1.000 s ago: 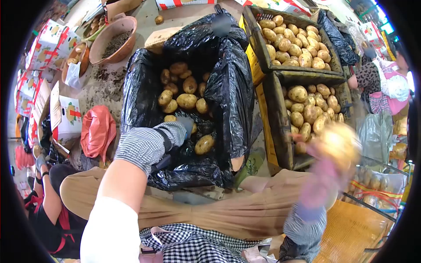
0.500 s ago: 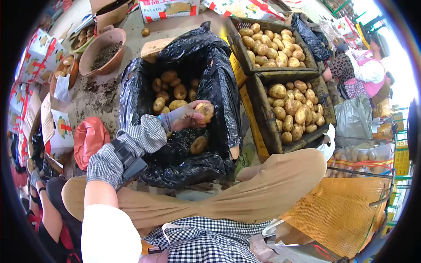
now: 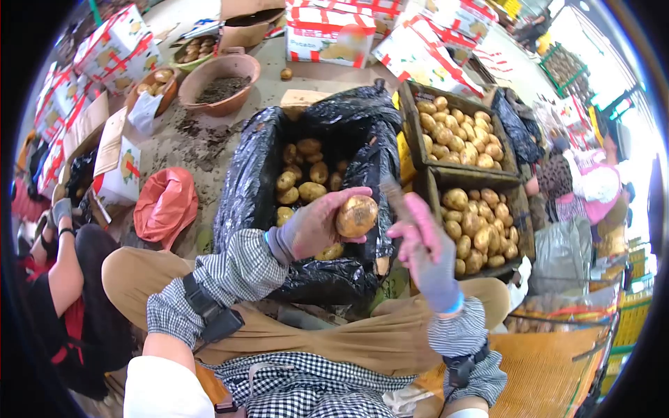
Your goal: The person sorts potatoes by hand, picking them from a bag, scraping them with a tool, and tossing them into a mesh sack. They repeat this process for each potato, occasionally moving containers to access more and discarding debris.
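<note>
Head view: the left hand [image 3: 317,224], gloved, is clamped on a potato [image 3: 357,216], held up above the near part of the black-lined box [image 3: 240,182]. The right hand [image 3: 424,244], also gloved, is raised just beside the potato, its fingers partly spread; a blurred tool [image 3: 394,195] shows at its fingertips, and its grip on that is too blurred to tell. More potatoes lie inside the box. Right of it, two crates [image 3: 526,209] of potatoes stand end to end. A red bag [image 3: 165,207] lies left of the box.
</note>
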A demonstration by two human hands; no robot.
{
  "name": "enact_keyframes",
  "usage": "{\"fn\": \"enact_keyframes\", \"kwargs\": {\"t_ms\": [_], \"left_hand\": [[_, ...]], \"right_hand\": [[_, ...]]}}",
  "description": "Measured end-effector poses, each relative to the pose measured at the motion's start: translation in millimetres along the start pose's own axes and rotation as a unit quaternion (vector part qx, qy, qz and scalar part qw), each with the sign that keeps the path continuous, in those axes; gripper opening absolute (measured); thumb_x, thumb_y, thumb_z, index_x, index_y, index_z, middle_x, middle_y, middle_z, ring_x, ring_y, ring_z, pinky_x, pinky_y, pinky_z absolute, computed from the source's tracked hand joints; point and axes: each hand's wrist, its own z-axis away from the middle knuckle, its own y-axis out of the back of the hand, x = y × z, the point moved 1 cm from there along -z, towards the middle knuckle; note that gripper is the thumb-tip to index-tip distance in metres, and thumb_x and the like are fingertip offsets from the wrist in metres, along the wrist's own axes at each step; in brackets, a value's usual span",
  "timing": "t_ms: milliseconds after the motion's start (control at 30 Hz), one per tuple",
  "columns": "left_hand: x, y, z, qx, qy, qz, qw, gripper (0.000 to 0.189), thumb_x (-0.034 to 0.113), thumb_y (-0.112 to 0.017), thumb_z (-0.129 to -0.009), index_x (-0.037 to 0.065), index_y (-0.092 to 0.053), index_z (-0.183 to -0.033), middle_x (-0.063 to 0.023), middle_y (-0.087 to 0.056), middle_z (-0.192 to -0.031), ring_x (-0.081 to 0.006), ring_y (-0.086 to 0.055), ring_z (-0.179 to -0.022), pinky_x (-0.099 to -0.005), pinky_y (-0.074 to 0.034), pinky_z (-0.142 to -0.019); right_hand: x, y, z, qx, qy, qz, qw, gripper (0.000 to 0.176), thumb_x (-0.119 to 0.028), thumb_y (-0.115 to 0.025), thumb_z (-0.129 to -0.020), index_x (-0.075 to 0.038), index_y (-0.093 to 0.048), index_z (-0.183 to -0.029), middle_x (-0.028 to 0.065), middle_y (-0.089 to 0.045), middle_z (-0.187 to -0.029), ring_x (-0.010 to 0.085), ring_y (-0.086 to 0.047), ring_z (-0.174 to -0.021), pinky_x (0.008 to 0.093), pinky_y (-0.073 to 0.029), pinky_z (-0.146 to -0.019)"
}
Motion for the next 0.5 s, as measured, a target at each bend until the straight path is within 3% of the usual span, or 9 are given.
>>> {"fn": "enact_keyframes", "kwargs": {"t_ms": [133,200,233,267,333,367,400,433,500], "left_hand": [[-25.5,18.1,18.7,0.077,-0.074,0.107,0.988,0.042,0.035,-0.041,-0.100,0.011,-0.045,-0.134,-0.0030,-0.054,-0.126,-0.0190,-0.052,-0.116,-0.0417,-0.047,-0.094],[-31.4,20.7,27.8,0.117,-0.066,0.060,0.989,0.041,0.037,-0.043,-0.099,0.012,-0.048,-0.131,-0.0029,-0.055,-0.126,-0.0201,-0.052,-0.117,-0.0425,-0.046,-0.095],[-37.5,20.4,31.9,0.117,-0.076,0.143,0.980,0.041,0.037,-0.043,-0.099,0.011,-0.048,-0.131,-0.0036,-0.055,-0.126,-0.0209,-0.053,-0.115,-0.0432,-0.045,-0.095],[-42.7,19.3,33.6,0.114,-0.083,0.226,0.964,0.042,0.038,-0.042,-0.099,0.011,-0.048,-0.131,-0.0044,-0.055,-0.126,-0.0217,-0.054,-0.114,-0.0439,-0.045,-0.096],[-51.2,22.8,29.8,0.109,-0.082,0.233,0.963,0.042,0.039,-0.042,-0.099,0.010,-0.049,-0.129,-0.0067,-0.057,-0.124,-0.0227,-0.056,-0.112,-0.0453,-0.044,-0.096],[-54.2,27.7,25.9,0.143,-0.076,0.263,0.951,0.042,0.039,-0.042,-0.099,0.009,-0.050,-0.127,-0.0075,-0.058,-0.122,-0.0231,-0.056,-0.111,-0.0460,-0.044,-0.097],[-57.4,31.4,23.8,0.177,-0.070,0.292,0.937,0.042,0.039,-0.043,-0.099,0.008,-0.051,-0.126,-0.0083,-0.059,-0.120,-0.0235,-0.056,-0.111,-0.0467,-0.044,-0.097],[-58.6,33.6,27.1,0.151,-0.095,0.286,0.942,0.039,0.038,-0.044,-0.099,0.009,-0.053,-0.123,-0.0082,-0.060,-0.117,-0.0238,-0.057,-0.109,-0.0457,-0.044,-0.097],[-54.5,38.8,29.5,0.156,-0.093,0.285,0.941,0.038,0.038,-0.045,-0.098,0.009,-0.054,-0.122,-0.0077,-0.060,-0.118,-0.0238,-0.057,-0.109,-0.0450,-0.043,-0.097]], "right_hand": [[33.6,-29.7,-17.9,-0.055,-0.034,-0.095,0.993,0.042,-0.019,-0.050,-0.097,-0.007,-0.047,-0.137,0.0022,-0.063,-0.088,0.0017,-0.044,-0.060,0.0158,-0.039,-0.055],[43.5,-38.6,-17.9,-0.074,-0.056,-0.095,0.991,0.041,-0.016,-0.051,-0.097,-0.006,-0.048,-0.136,0.0017,-0.062,-0.087,0.0020,-0.045,-0.061,0.0165,-0.039,-0.055],[48.3,-44.9,-17.2,-0.054,-0.047,-0.108,0.992,0.031,-0.012,-0.053,-0.095,-0.003,-0.057,-0.124,0.0030,-0.061,-0.086,0.0039,-0.047,-0.061,0.0185,-0.040,-0.055],[56.0,-50.8,-14.8,-0.053,-0.055,-0.113,0.991,0.031,-0.012,-0.053,-0.095,-0.003,-0.057,-0.124,0.0030,-0.061,-0.086,0.0039,-0.047,-0.061,0.0185,-0.040,-0.055],[71.4,-61.2,-10.4,-0.097,0.087,-0.017,0.991,0.022,-0.012,-0.050,-0.096,0.000,-0.063,-0.109,0.0049,-0.063,-0.088,0.0034,-0.047,-0.059,0.0178,-0.039,-0.052],[76.4,-66.7,-1.5,-0.095,0.030,-0.030,0.995,0.019,-0.012,-0.051,-0.096,0.002,-0.063,-0.090,0.0074,-0.064,-0.090,0.0050,-0.049,-0.060,0.0203,-0.041,-0.054],[79.8,-65.5,-0.4,-0.094,0.024,-0.028,0.995,0.019,-0.012,-0.051,-0.096,0.002,-0.063,-0.090,0.0074,-0.064,-0.090,0.0050,-0.049,-0.060,0.0203,-0.041,-0.054],[81.6,-64.1,-2.4,-0.081,0.084,0.008,0.993,0.018,-0.011,-0.051,-0.096,0.001,-0.063,-0.092,0.0069,-0.063,-0.089,0.0048,-0.048,-0.061,0.0199,-0.041,-0.055],[74.1,-59.2,-5.8,-0.042,0.027,-0.026,0.998,0.013,-0.007,-0.052,-0.093,0.000,-0.063,-0.091,0.0096,-0.063,-0.089,0.0105,-0.055,-0.067,0.0234,-0.044,-0.059]]}}
